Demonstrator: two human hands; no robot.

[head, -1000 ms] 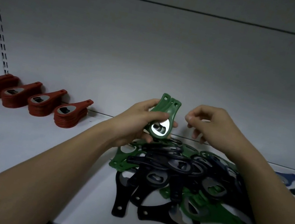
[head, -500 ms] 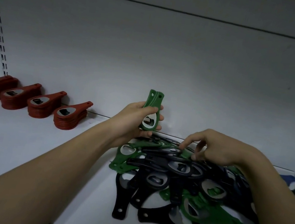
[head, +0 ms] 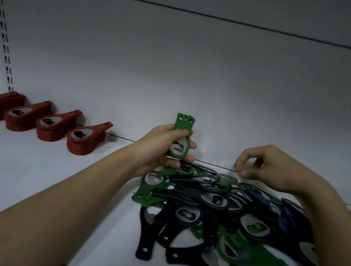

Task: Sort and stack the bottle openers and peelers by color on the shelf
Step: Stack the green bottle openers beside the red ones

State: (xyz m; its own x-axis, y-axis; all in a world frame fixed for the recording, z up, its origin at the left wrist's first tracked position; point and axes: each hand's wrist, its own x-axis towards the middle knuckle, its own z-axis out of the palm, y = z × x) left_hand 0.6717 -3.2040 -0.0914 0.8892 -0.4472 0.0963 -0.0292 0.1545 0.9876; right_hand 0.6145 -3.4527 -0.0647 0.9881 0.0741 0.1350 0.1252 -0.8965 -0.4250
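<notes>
Gripping a small upright stack of green bottle openers [head: 181, 137] in the left hand [head: 162, 147], right hand [head: 267, 166] apart, fingers loosely curled, empty, above the mixed pile [head: 221, 216], red stacks [head: 38, 121] far left.

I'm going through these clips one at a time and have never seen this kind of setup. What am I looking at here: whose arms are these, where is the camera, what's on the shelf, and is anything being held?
There is no machine: a person works with bare hands, and the one camera sits on their head, looking forward and down, so both forearms reach in from the bottom. The surface is a white shelf. At the back left stand four stacks of red bottle openers. In front of the person lies a mixed pile of green, black and a few blue openers. The left hand grips a small bunch of green openers, held upright. The right hand hovers over the pile with curled fingers; it seems to hold nothing, though its fingertips are hard to read.
</notes>
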